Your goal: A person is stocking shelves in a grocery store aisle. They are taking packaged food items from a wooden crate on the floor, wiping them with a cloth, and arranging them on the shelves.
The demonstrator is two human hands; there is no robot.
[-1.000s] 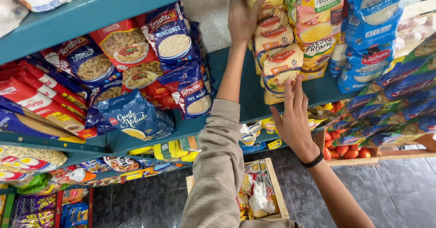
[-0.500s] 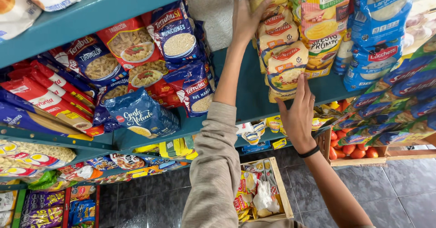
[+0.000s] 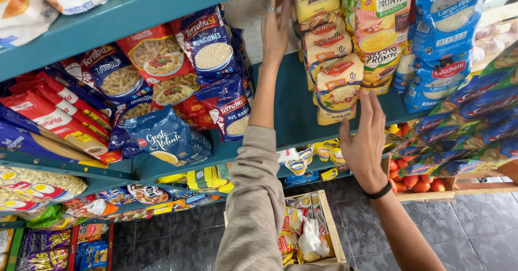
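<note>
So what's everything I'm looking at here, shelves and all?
shelves: several, teal, stacked from top to bottom
pasta bags: many, red and blue, leaning on the left of the middle shelf
yellow-and-cream packets: a stack, centre of the shelf, between the two hands
blue-and-white bags: several, upper right
wooden crate: one, on the floor, holding small packets
tomatoes: a pile, red, lower right
floor tiles: dark grey
left hand: grey sleeve, raised against the left side of the stack
right hand: black wristband, open, just below the stack
</note>
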